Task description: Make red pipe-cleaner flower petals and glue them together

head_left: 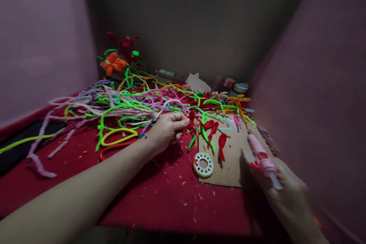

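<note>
Over the middle of the red-covered table, my left hand (168,129) pinches a red pipe-cleaner petal (188,122) between thumb and fingers. On the right, my right hand (288,190) is wrapped round a pink hot glue gun (261,154), its nozzle pointing up and away from me. Between the hands lies a sheet of brown cardboard (234,167). Red looped petals, one of them a separate twisted loop (222,146), rest on it. A round tape roll (203,164) sits across the cardboard's left edge. Scissors with yellow and orange handles (118,137) lie partly behind my left wrist.
A tangled heap of coloured pipe cleaners (137,103) spreads over the table's back and left. Finished-looking orange (113,63) and red flowers stand behind it. A lidded jar (240,88) and white paper (197,83) are at the back. Walls close in on both sides.
</note>
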Tool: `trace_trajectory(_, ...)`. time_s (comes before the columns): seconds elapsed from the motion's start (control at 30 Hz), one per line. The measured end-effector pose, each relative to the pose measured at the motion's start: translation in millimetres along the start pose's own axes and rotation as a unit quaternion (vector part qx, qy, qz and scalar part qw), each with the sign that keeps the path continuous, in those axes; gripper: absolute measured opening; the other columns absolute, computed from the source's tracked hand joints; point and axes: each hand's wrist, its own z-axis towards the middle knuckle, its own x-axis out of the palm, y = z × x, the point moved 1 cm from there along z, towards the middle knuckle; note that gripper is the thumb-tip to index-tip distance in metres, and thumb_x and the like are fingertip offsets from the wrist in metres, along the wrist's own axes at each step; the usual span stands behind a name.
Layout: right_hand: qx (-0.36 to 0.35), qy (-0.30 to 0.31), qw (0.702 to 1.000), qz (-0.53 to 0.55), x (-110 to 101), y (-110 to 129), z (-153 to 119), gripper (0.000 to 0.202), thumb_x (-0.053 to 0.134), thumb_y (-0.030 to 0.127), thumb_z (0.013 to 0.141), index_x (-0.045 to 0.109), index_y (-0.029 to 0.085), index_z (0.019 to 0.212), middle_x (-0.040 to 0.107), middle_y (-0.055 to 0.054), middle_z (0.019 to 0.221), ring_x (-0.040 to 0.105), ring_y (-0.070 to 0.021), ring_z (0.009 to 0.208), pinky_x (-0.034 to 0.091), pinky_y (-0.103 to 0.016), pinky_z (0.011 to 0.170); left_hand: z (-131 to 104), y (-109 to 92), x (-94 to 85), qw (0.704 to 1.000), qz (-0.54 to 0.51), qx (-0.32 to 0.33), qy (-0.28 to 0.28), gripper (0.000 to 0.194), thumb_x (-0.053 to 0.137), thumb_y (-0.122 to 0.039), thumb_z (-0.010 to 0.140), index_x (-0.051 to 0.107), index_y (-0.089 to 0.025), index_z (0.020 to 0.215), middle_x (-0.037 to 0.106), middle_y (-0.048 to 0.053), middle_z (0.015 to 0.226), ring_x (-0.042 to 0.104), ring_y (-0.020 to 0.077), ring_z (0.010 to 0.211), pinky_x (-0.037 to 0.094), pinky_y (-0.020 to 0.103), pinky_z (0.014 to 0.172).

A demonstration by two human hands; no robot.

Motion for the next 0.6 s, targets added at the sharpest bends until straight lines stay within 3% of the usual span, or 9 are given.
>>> trace_trajectory(0.1,0.001,0.031,0.988,-0.152,3.2,-24.0,-23.0,0.038,0.042,0.038,0.085,0.053,0.016,0.115,0.062,-0.014,0.099,0.062,-0.0263,0.082,0.048,-0.033,0.059,-2.0,-0.9,3.7,1.000,0.002,-0.004,-0.003,0.022,0.061,-0.026,0.073,0.046,-0.017,0.061,0.039,-0.007,0.038,0.027,0.0024,0.030,0.016,0.016,0.033)
trace_trajectory(0.2,0.027,0.071,0.973,-0.218,5.6,-32.8,-29.5,0.031,0.042,0.038,0.084,0.057,0.015,0.099,0.060,-0.012,0.090,0.061,-0.0245,0.071,0.044,-0.031,0.049,-2.7,-0.9,5.5,1.000,0.005,-0.003,-0.006,0.023,0.062,-0.025,0.072,0.045,-0.017,0.060,0.038,-0.008,0.038,0.026,0.0024,0.030,0.016,0.015,0.033)
trace_trajectory(0.33,0.056,0.103,0.970,-0.212,-3.7,-36.4,-20.5,0.032,0.047,0.034,0.080,0.056,0.017,0.107,0.056,-0.007,0.080,0.057,-0.0207,0.062,0.041,-0.029,0.047,-1.8,-0.4,3.8,1.000,0.014,0.010,-0.011,0.024,0.063,-0.028,0.071,0.044,-0.017,0.061,0.038,-0.008,0.038,0.026,0.0032,0.031,0.019,0.015,0.032)
trace_trajectory(0.4,0.036,0.141,0.974,-0.172,-12.8,-36.4,-13.2,0.038,0.050,0.030,0.078,0.054,0.017,0.113,0.055,-0.006,0.078,0.056,-0.0195,0.064,0.044,-0.029,0.053,-1.5,-0.4,2.1,1.000,0.016,0.015,-0.012,0.023,0.063,-0.030,0.071,0.046,-0.017,0.063,0.038,-0.008,0.038,0.026,0.0035,0.030,0.019,0.015,0.032)
trace_trajectory(0.5,-0.012,0.153,0.978,-0.144,-23.8,-26.9,3.6,0.028,0.051,0.032,0.078,0.059,0.017,0.100,0.055,-0.010,0.089,0.057,-0.0222,0.080,0.046,-0.031,0.067,-1.3,-0.4,0.6,1.000,0.020,0.013,-0.012,0.023,0.062,-0.032,0.072,0.047,-0.017,0.065,0.038,-0.008,0.037,0.026,0.0034,0.030,0.019,0.015,0.032)
trace_trajectory(0.6,-0.041,0.142,0.983,-0.111,-16.0,-3.8,30.5,0.026,0.042,0.024,0.082,0.058,0.017,0.102,0.056,-0.011,0.100,0.055,-0.0218,0.092,0.043,-0.030,0.073,-1.4,-0.3,1.6,1.000,0.017,0.014,-0.008,0.023,0.062,-0.032,0.072,0.047,-0.017,0.064,0.037,-0.009,0.038,0.026,0.0030,0.030,0.019,0.015,0.032)
